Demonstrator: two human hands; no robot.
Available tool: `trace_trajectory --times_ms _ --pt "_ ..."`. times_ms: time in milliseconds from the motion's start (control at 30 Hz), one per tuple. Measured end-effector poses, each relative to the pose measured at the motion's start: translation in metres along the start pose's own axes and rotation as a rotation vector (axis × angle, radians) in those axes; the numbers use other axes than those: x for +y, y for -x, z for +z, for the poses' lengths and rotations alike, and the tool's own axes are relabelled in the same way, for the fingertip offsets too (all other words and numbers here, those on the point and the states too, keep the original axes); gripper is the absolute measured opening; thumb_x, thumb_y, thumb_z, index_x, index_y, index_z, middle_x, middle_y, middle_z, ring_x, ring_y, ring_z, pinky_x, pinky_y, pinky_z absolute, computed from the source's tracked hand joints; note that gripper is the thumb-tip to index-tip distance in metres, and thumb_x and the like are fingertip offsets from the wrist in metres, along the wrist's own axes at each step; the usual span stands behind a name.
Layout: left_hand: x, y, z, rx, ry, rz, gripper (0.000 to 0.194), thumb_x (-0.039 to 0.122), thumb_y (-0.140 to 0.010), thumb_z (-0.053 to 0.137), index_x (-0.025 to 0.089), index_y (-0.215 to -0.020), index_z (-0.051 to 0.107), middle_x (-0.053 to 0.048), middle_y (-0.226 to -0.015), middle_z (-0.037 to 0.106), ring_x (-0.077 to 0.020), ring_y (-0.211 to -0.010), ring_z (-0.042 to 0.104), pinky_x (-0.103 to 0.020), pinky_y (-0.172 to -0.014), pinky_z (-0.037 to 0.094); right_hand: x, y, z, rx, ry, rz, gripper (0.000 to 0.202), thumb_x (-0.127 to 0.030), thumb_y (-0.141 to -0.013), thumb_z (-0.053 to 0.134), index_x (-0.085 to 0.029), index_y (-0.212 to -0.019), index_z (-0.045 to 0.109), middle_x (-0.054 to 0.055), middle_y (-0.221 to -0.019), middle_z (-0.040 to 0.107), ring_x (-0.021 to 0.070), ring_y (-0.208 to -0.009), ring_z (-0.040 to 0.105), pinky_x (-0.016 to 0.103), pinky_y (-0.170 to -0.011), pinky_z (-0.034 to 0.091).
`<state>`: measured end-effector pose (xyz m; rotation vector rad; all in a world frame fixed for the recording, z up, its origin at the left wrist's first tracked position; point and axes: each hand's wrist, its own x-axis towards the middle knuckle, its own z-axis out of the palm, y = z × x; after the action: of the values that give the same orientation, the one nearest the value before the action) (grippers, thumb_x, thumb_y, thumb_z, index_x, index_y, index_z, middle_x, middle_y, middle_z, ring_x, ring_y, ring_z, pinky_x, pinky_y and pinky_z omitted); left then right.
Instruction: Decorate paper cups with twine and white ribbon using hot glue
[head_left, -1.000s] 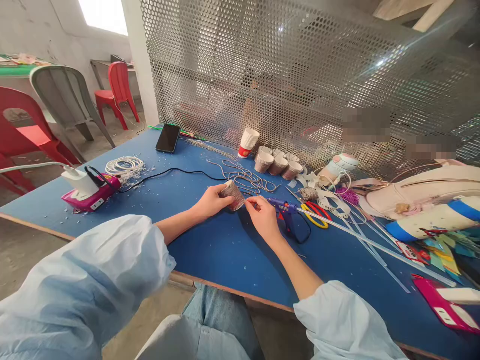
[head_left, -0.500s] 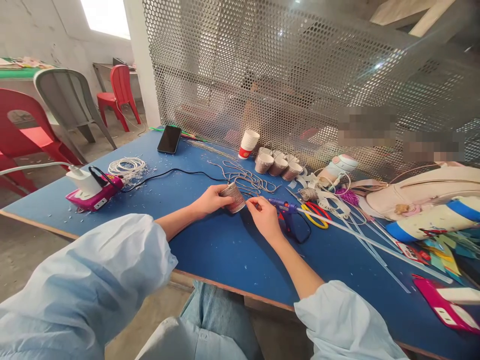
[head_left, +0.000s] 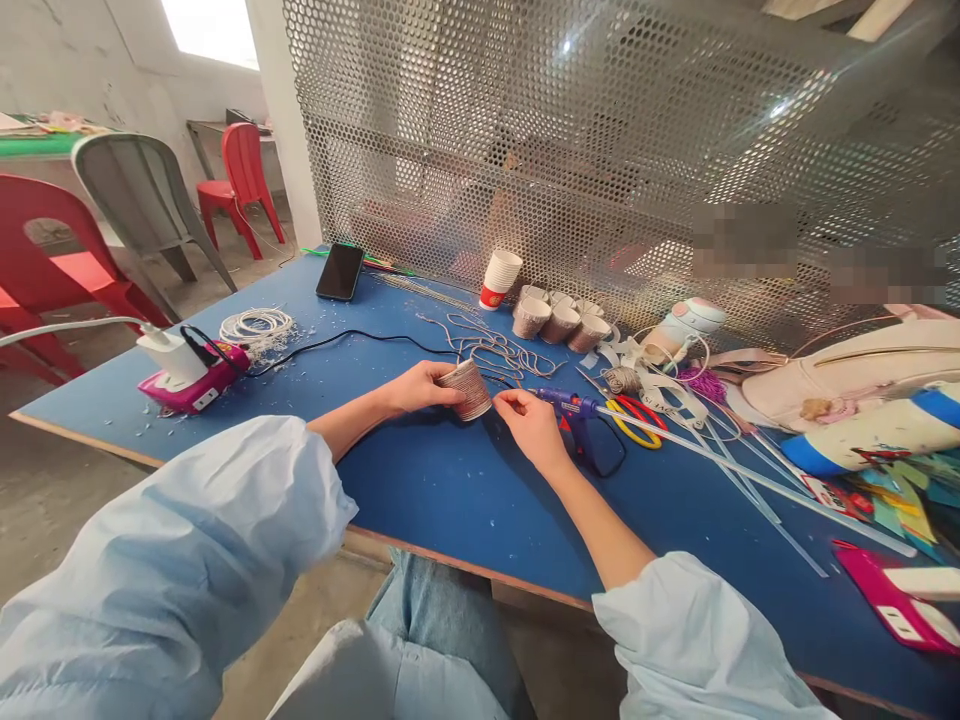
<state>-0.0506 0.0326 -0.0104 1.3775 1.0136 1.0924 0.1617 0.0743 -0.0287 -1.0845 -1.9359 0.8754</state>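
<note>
My left hand [head_left: 424, 387] is closed around a paper cup [head_left: 471, 388] wound with thin grey-brown cord, held tilted above the blue table. Just right of the cup's end, the fingertips of my right hand [head_left: 531, 428] are pinched together. Whatever lies between them is too small to make out. A purple hot glue gun [head_left: 571, 408] with a long clear glue stick rests beside my right hand. Behind the cup, loose cord [head_left: 495, 350] spreads in loops. Several cord-covered cups [head_left: 561, 322] stand farther back, next to a stack of white-and-red paper cups [head_left: 500, 278].
A black phone [head_left: 340, 271] lies at the back left. Nearer are a coil of white cord [head_left: 256, 326] and a magenta power strip [head_left: 193, 390] with a plug. Red-and-yellow-handled scissors [head_left: 637, 425], a bottle [head_left: 686, 328] and a pale bag [head_left: 847, 375] crowd the right. Perforated metal [head_left: 450, 150] borders the back.
The camera view has shifted slightly. My left hand still grips the cup, now turned a little, and my right fingers stay pinched close to its end.
</note>
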Motion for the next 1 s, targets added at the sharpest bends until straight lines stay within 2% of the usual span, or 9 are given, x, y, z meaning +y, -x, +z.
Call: trace_trajectory --times_ms 133,233,367,600,833,1000 --pt "0.000 0.001 -0.002 -0.044 0.015 -0.004 0.035 0.045 -0.068 0.074 0.012 -0.077 0.064 0.000 -0.070 0.063 -0.0144 -0.068 0.058 -0.029 -0.069 0.048 -0.002 0.001 0.000 -0.018 -0.028 0.017 0.037 -0.054 -0.076 0.060 -0.018 -0.077 0.067 0.005 -0.072 0.067 0.0183 -0.064 0.060 0.029 -0.063 0.049" --pt "0.000 0.000 -0.005 -0.062 0.017 -0.007 0.038 0.046 -0.068 0.075 0.012 -0.080 0.066 -0.002 -0.074 0.066 -0.0163 -0.072 0.061 -0.032 -0.074 0.050 -0.003 0.003 -0.003 -0.023 -0.031 0.017 0.039 -0.055 -0.078 0.058 -0.018 -0.078 0.067 0.005 -0.073 0.068 0.0184 -0.066 0.061 0.030 -0.065 0.049" --pt "0.001 -0.001 -0.011 -0.074 -0.020 -0.017 0.035 0.041 -0.069 0.076 0.012 -0.088 0.070 -0.003 -0.079 0.069 -0.0167 -0.076 0.062 -0.031 -0.075 0.050 -0.007 0.005 -0.007 -0.028 -0.014 0.003 0.038 -0.055 -0.079 0.057 -0.018 -0.078 0.067 0.005 -0.074 0.068 0.0184 -0.067 0.060 0.029 -0.064 0.048" --pt "0.012 0.003 -0.011 -0.092 -0.078 -0.039 0.024 0.030 -0.069 0.074 0.013 -0.086 0.071 -0.002 -0.079 0.068 -0.0157 -0.071 0.061 -0.027 -0.062 0.053 -0.018 0.013 -0.015 -0.055 0.051 -0.083 0.025 -0.041 -0.081 0.059 -0.018 -0.085 0.067 0.004 -0.076 0.067 0.0142 -0.055 0.054 0.028 -0.057 0.047" --pt "0.014 0.004 -0.007 -0.007 -0.073 0.012 0.015 0.017 -0.064 0.066 0.014 -0.079 0.063 0.000 -0.077 0.066 -0.0138 -0.071 0.060 -0.028 -0.067 0.053 -0.025 0.021 -0.023 -0.064 0.117 -0.221 0.012 -0.029 -0.084 0.057 -0.020 -0.084 0.066 0.004 -0.082 0.066 0.0152 -0.066 0.058 0.027 -0.061 0.049" --pt "0.009 0.002 -0.008 0.042 -0.087 0.012 0.017 0.019 -0.064 0.068 0.014 -0.080 0.064 -0.001 -0.075 0.067 -0.0162 -0.074 0.062 -0.029 -0.071 0.051 -0.024 0.025 -0.024 -0.080 0.225 -0.346 0.010 -0.023 -0.090 0.054 -0.020 -0.088 0.064 0.003 -0.081 0.062 0.0135 -0.062 0.056 0.026 -0.059 0.048"
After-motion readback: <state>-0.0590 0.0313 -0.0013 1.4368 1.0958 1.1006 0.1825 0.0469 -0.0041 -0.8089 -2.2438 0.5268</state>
